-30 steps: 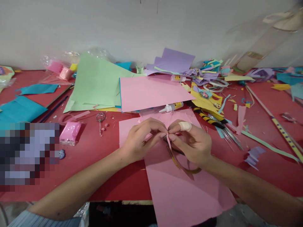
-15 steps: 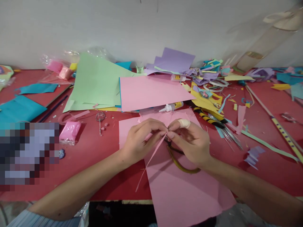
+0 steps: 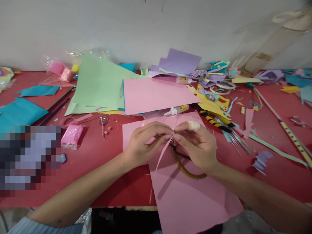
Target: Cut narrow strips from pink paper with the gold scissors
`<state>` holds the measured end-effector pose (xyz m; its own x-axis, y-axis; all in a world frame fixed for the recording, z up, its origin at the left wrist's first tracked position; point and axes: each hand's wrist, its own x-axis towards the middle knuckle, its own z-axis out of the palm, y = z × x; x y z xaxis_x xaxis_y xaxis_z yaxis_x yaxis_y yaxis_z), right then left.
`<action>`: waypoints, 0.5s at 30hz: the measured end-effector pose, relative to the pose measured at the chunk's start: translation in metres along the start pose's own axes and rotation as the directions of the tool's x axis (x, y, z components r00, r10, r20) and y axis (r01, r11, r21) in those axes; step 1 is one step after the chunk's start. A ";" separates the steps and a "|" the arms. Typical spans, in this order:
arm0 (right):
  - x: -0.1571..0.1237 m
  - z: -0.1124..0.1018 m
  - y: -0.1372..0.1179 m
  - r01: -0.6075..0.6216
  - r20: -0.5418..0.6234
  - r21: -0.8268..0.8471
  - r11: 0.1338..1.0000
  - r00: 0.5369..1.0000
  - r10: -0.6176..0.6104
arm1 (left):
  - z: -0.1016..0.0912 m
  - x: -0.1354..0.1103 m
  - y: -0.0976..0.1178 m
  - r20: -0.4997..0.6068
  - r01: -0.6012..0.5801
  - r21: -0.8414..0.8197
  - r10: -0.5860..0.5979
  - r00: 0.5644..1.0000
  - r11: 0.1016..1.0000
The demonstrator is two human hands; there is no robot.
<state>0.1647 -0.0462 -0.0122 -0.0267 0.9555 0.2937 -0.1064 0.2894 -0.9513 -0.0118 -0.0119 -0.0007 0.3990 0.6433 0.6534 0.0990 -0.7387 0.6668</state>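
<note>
The left hand [image 3: 140,144] and right hand [image 3: 202,148] meet in closed fingertip pinches on a pink paper strip [image 3: 161,157], presumably to control its narrow end; its tail hangs below the grip. Scissors [image 3: 181,167] sit just beneath, apparently for easy reach.

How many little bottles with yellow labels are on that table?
2. One bottle lies along the near edge of the upper pink sheet, beyond the right hand; another bottle lies at that sheet's far edge, near purple paper. Paper may hide more.

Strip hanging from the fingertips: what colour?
Pink; the strip shows best in the head view.
</note>
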 end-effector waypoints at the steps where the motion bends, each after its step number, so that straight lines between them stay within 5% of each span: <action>1: 0.000 0.000 0.001 0.016 0.000 -0.013 1.000 1.000 -0.016 | 0.000 0.000 0.001 0.006 0.012 -0.017 -0.012 1.000 1.000; 6: -0.002 -0.003 0.004 0.105 0.017 -0.081 0.991 0.994 -0.104 | -0.001 0.001 0.004 0.064 0.201 -0.226 -0.191 0.979 0.953; 10: -0.002 -0.005 0.004 0.164 0.024 -0.096 0.982 0.986 -0.163 | -0.001 0.002 0.007 0.183 0.432 -0.468 -0.393 0.901 0.771; 15: 0.001 -0.004 -0.002 0.101 0.080 0.007 0.995 0.992 -0.102 | -0.004 0.004 0.006 0.299 0.547 -0.578 -0.466 0.833 0.606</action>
<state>0.1689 -0.0453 -0.0099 -0.0949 0.9136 0.3954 -0.1156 0.3844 -0.9159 -0.0129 -0.0132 0.0071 0.5585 0.8199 0.1260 -0.2489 0.0207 0.9683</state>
